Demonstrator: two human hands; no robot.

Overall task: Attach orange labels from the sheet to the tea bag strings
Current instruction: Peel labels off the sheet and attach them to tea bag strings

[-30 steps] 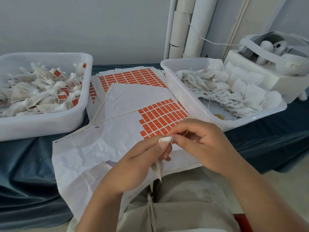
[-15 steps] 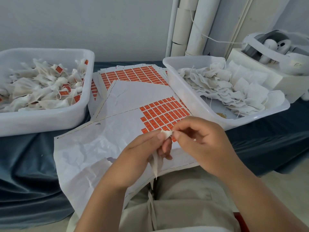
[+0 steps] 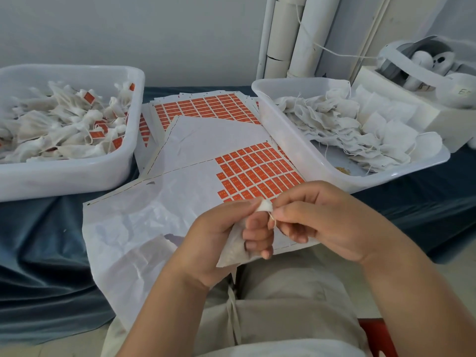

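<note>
Over the lap, the left hand (image 3: 221, 235) grips a tea bag (image 3: 233, 249) by its gathered neck, fingers curled round it. The right hand (image 3: 322, 220) pinches its string (image 3: 273, 220), hidden between fingertips a moment ago. Beyond, the label sheet (image 3: 257, 173) lies unmoved between the tub of labelled bags (image 3: 64, 176) and the tub of plain bags (image 3: 296, 140).

A worktop draped in dark blue cloth (image 3: 38, 240) is being occupied by a white plastic tub of labelled tea bags (image 3: 64, 176) at left, crumpled white sheets of orange labels (image 3: 180, 202) overlapping centrally, and a second white plastic tub of plain bags (image 3: 283, 132) at right, beside a white box (image 3: 448, 119).
</note>
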